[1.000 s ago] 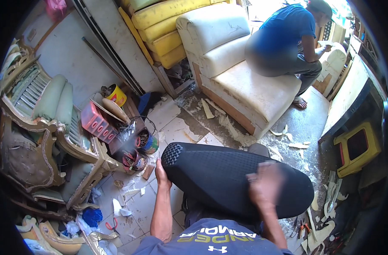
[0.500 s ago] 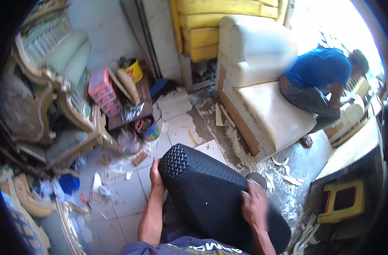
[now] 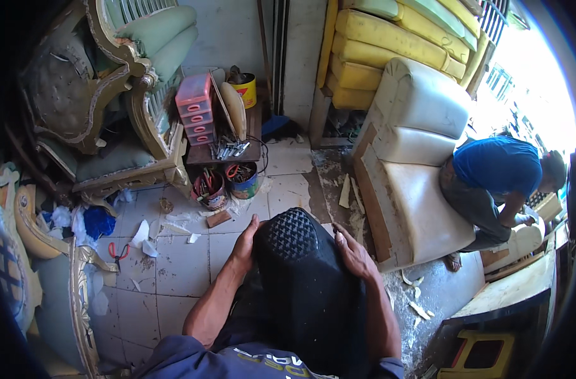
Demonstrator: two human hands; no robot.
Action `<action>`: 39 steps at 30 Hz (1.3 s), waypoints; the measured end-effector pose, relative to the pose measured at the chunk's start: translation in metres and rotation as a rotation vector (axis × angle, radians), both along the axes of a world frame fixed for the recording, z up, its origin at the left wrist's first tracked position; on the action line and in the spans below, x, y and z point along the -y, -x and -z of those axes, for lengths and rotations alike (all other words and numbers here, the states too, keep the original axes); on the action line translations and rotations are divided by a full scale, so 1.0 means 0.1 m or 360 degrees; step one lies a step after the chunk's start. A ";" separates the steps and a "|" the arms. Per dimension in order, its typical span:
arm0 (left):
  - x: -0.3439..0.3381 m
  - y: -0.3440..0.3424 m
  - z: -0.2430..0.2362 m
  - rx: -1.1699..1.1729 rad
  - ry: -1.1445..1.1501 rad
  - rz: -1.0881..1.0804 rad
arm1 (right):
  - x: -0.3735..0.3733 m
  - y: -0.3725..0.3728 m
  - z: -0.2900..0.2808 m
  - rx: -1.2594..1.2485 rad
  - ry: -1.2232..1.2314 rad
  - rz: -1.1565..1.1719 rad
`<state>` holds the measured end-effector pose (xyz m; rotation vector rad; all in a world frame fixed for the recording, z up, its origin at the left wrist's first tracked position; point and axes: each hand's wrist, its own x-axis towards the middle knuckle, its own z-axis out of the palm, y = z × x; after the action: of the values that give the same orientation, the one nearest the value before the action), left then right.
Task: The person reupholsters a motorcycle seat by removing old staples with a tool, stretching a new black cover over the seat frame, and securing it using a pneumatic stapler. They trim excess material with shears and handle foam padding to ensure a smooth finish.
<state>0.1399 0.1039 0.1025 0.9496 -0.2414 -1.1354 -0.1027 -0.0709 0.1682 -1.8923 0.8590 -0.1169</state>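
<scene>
A long black motorcycle seat [image 3: 307, 297] lies over my lap, its narrower end with the raised woven pattern pointing away from me. My left hand [image 3: 244, 245] grips the left side of that end, thumb up along the edge and the other fingers mostly hidden. On the opposite side my right hand [image 3: 356, 254] holds the seat's edge near the same end. Something thin seems to stick out by its fingertips, too small to make out. The seat's underside is hidden.
Ahead stand a low wooden table [image 3: 256, 151] with pink drawers [image 3: 195, 110] and two tool buckets [image 3: 242, 181]. A cream sofa section [image 3: 420, 208] and a crouching person in blue [image 3: 499, 167] are at right. Carved chairs [image 3: 136, 120] crowd the left. Red-handled scissors [image 3: 118, 254] and scraps lie on the tiles.
The seat has swung from slanting to nearly straight ahead of me. My right hand has moved forward from its top to the far end's right edge. The view has shifted too.
</scene>
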 end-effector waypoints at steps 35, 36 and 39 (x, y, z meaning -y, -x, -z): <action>0.07 -0.39 0.38 -0.0364 -0.0577 0.0679 | -0.47 -0.15 0.24 -0.0180 -0.0215 -0.0411; 0.08 -0.37 0.33 -0.0325 -0.0580 0.0678 | -0.48 -0.12 0.24 -0.0200 -0.0211 -0.0390; 0.09 -0.33 0.42 -0.0121 -0.0587 0.0775 | -0.47 -0.05 0.24 -0.0153 -0.0187 -0.0388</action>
<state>0.1732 0.0948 0.0604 1.2059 -0.2103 -1.7005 -0.0982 -0.0241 0.1438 -1.8871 0.6767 0.1711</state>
